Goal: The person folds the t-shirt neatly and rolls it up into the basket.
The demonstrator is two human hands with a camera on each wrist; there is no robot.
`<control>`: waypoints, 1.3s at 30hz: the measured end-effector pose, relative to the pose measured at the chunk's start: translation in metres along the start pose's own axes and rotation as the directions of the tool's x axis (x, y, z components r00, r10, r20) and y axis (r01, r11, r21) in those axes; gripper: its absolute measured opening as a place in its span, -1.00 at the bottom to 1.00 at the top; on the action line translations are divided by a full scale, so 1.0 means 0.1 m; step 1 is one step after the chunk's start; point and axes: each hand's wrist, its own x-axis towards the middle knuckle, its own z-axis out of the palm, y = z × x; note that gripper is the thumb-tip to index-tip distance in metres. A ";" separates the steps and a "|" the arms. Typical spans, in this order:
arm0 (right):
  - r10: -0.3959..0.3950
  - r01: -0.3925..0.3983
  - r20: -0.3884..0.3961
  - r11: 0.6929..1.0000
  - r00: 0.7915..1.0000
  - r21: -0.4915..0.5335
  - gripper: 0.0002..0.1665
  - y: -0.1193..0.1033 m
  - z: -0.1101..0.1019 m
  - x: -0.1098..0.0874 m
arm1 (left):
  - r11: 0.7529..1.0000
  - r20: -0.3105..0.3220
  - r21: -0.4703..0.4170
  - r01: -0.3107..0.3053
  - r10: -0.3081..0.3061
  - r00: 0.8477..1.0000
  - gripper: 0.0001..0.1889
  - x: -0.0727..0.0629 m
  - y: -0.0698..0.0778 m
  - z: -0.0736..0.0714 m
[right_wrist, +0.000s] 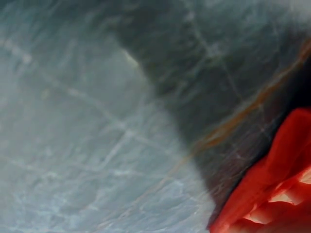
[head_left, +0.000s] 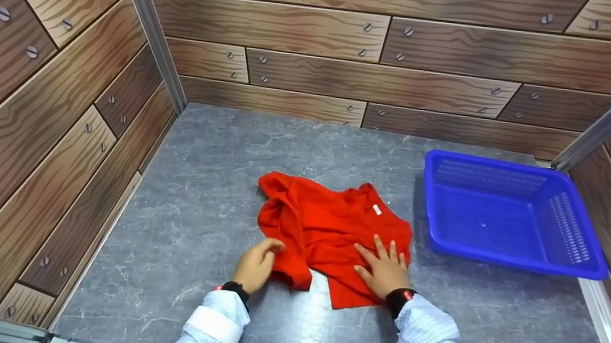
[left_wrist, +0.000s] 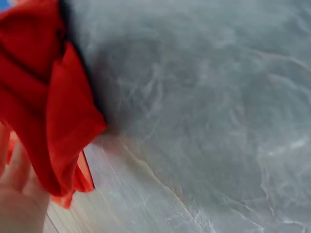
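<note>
A crumpled red T-shirt (head_left: 328,224) lies on the grey marbled tabletop, its neckline with a small white label (head_left: 377,210) toward the back right. At its left front edge, my left hand (head_left: 256,265) holds the cloth with curled fingers. In the left wrist view, a fold of the red T-shirt (left_wrist: 73,111) covers part of that hand's fingers (left_wrist: 18,167). My right hand (head_left: 385,270) rests on the right side of the shirt with its fingers spread. Red fabric (right_wrist: 272,179) fills the lower right corner of the right wrist view.
A blue plastic basket (head_left: 430,206) with perforated sides stands to the right of the shirt. Wood-patterned panels (head_left: 319,33) wall in the back and both sides of the grey tabletop (head_left: 198,183), with metal posts (head_left: 154,28) at the corners.
</note>
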 end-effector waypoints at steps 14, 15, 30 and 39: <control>-0.005 0.005 0.020 1.000 1.000 0.003 -0.35 -0.01 -0.06 -0.05 | 0.932 0.141 0.270 0.241 -0.286 0.948 -0.82 0.02 0.02 -0.09; -0.005 0.005 0.020 1.000 1.000 0.002 -0.35 -0.01 -0.06 -0.05 | 0.930 0.151 0.264 0.254 -0.300 0.942 -0.82 0.02 0.04 -0.07; -0.021 0.021 -0.002 1.000 1.000 0.014 -0.33 0.13 -0.07 -0.13 | 0.953 -0.085 0.118 0.279 -0.270 0.959 -0.89 0.22 0.00 -0.07; -0.022 0.023 -0.018 0.999 1.000 0.031 -0.32 0.22 -0.06 -0.16 | 0.946 -0.301 0.011 0.323 -0.305 0.903 -0.93 0.34 0.01 -0.27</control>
